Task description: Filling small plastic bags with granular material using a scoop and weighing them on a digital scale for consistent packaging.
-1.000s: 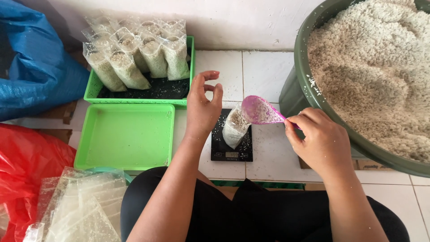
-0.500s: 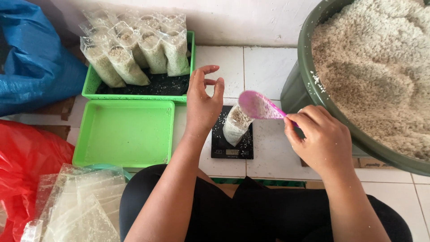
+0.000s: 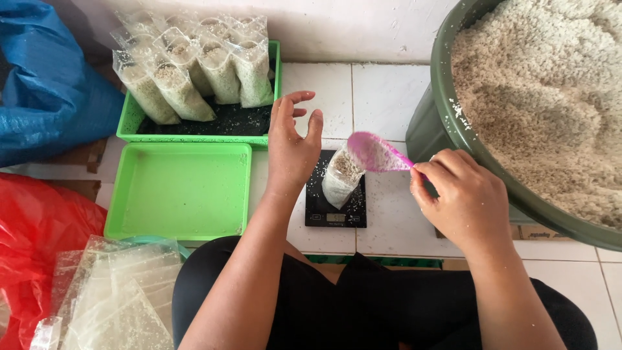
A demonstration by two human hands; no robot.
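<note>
— Where the right hand (image 3: 461, 194) curls round a handle, pinching a pink scoop (image 3: 376, 152), bowl tipped left over the mouth of a small clear bag (image 3: 341, 176). Standing upright on a black kitchen scale (image 3: 335, 202), partly filled with pale grain.

— And the left hand (image 3: 291, 146)?

— Spread open, fingers loose, just left of the bag; touching it or not, hard to tell from here.

— Further out?

— Right: a big green tub (image 3: 447, 123) heaped with grain. Left, far: a green tray (image 3: 194, 126) of filled bags. Nearer: an empty green tray (image 3: 178, 191). Near left corner: flat clear bags (image 3: 116, 298), beside red plastic (image 3: 32, 240). Far left: blue sacking (image 3: 45, 84).
</note>
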